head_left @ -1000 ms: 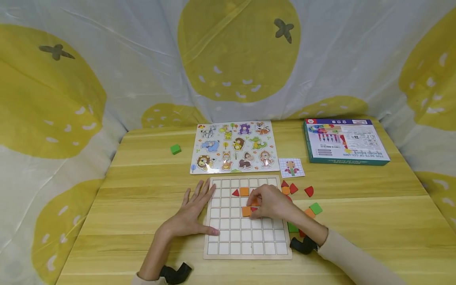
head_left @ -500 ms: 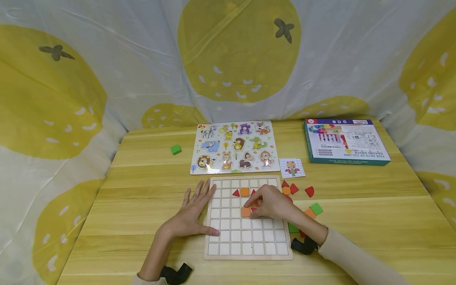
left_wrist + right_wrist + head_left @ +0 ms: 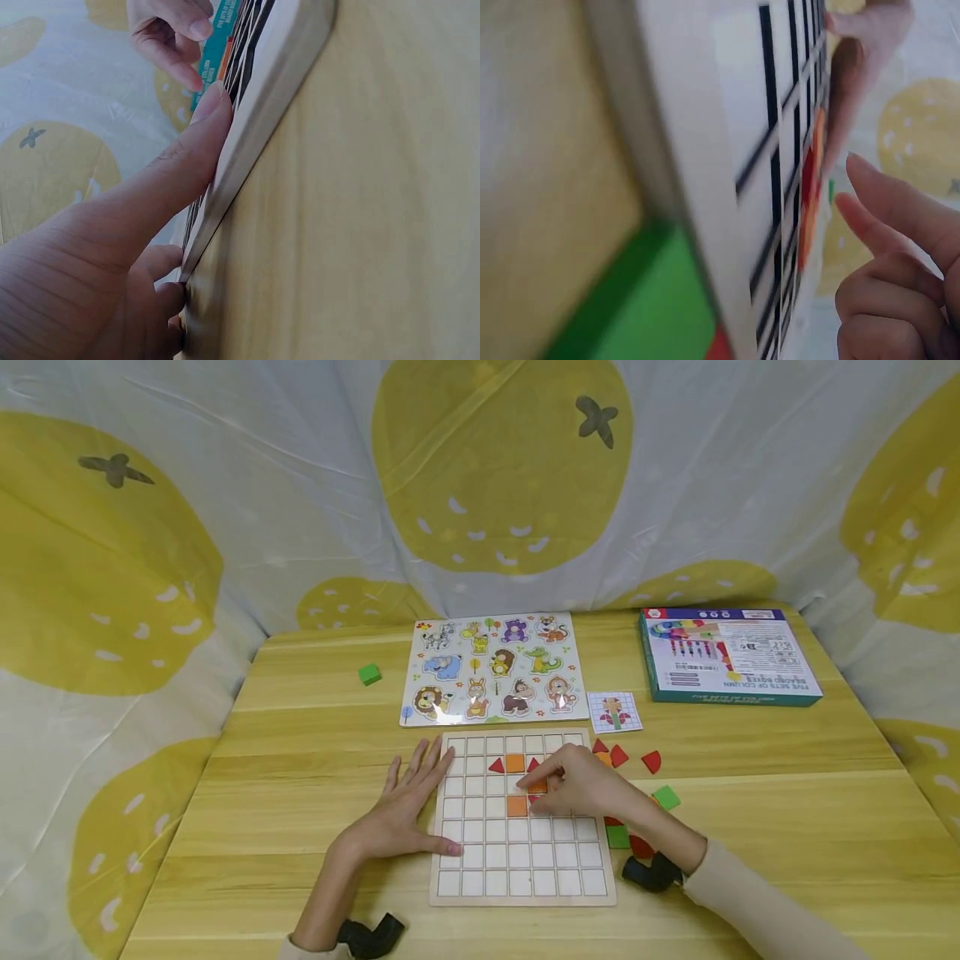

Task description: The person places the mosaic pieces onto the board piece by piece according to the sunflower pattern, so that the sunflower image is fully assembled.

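Cloth, pale with big yellow fruit, hangs behind the far edge of the tabletop. Board, a pale grid, lies flat mid-tabletop, toward the near edge. Puzzle, animal pictures, lies beyond it, close to the far edge. Box by the far right corner, print upside down.

Left hand: laid along the board's left side, fingers spread, thumb across the rim; grip wide. Right hand: over the board, reaching in from the right; thumb and forefinger stand slightly apart, grip narrow, other fingers curled in the right wrist view.

Card, bearing a small gridded design, sits just off the puzzle's near right corner. Orange tile lies in a board cell just left of the right thumb. Green tile alone toward the far left corner. Red quarter near the board's right side; loose tiles, green and red, nearer the board rim. Red triangle in the board's second row from its far side.
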{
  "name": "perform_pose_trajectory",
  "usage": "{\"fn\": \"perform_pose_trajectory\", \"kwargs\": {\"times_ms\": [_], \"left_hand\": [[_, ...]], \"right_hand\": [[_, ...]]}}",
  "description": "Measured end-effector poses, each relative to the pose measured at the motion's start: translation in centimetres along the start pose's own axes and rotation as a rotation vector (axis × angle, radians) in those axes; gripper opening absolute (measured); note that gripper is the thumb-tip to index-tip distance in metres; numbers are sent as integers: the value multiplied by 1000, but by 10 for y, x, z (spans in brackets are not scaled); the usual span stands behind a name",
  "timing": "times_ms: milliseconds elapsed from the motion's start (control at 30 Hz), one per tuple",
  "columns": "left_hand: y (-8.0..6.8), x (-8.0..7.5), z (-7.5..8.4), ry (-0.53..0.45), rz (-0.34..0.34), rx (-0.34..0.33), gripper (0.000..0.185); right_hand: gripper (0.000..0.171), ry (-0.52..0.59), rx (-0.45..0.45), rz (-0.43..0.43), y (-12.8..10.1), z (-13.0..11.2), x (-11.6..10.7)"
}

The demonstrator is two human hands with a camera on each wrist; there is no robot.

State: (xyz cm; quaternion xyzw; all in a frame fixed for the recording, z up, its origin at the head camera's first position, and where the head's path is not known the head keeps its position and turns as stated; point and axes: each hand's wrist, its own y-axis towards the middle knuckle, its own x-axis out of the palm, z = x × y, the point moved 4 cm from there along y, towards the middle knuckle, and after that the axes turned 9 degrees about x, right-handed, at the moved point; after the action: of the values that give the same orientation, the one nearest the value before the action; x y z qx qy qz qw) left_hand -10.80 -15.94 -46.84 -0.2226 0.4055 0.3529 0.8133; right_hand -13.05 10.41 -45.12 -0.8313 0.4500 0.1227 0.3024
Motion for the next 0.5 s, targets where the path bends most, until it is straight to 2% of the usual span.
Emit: {"fn": "perform_pose_trajectory", "kwargs": {"times_ms": [167,300,500], "left_hand": [[0,0,0,-1,-1,4,128],[-1,0,0,-3,-4,4,128],[-1,-1,1,-2,0,5,129]], "right_hand": [[22,1,20,82,-11,19,-34],[22,-28,73,152,-18,42,-60],[25,-48,123,178,-24,66,-85]]}}
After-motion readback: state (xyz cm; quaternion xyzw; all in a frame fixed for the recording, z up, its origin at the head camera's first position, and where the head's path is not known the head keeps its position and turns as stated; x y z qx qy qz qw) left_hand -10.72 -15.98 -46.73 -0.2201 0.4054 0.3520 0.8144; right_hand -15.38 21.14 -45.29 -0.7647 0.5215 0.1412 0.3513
